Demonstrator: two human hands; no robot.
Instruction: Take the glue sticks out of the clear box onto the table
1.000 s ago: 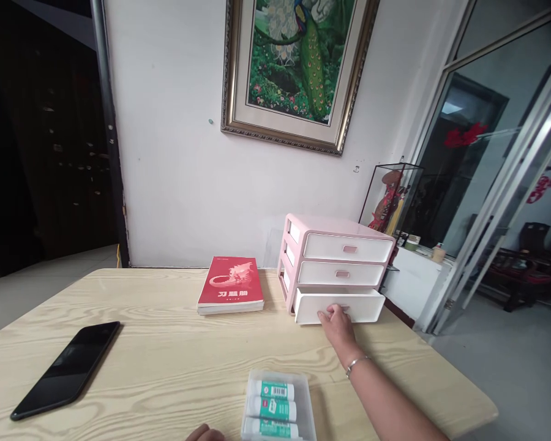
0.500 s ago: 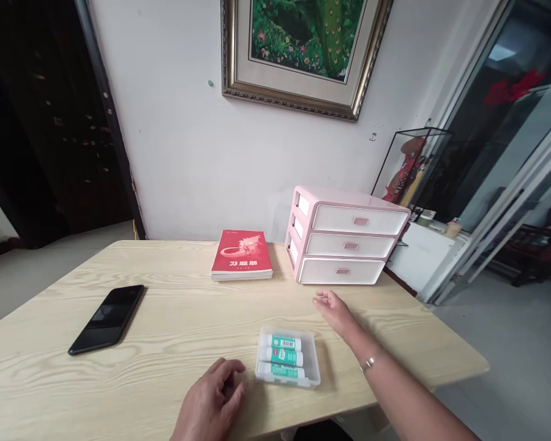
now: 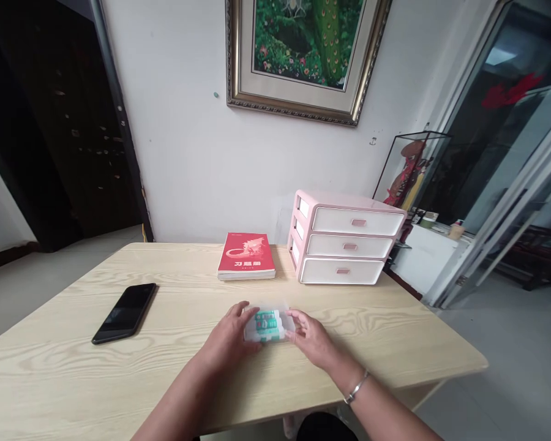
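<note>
Hands have come together since a second ago: back then the right hand [image 3: 313,338] was at the bottom drawer of the pink drawer unit [image 3: 346,245], which stood pulled out a little, and only a sliver of the left hand [image 3: 232,335] showed at the lower edge of the view. Now all three drawers sit flush in the unit, and both hands have closed in on the clear plastic box [image 3: 268,325] of green-labelled glue sticks [image 3: 266,320], one hand on each side. The box also sits farther from the near edge of the tabletop [image 3: 174,343] than it did, roughly midway toward the drawer unit, so I judge it has been picked up or slid forward; whether it rests on the wood or is lifted just clear of it cannot be told from this angle. Left fingers curl round the box's left end, thumb on the near side; right fingers are lightly bent and press against its right end, a thin bracelet [image 3: 356,388] on that wrist. Both forearms reach in from the bottom of the view and converge on the box. A red book [image 3: 247,255] lies just left of the drawer unit, and a black phone [image 3: 125,312] lies well apart to the left, neither touched.
</note>
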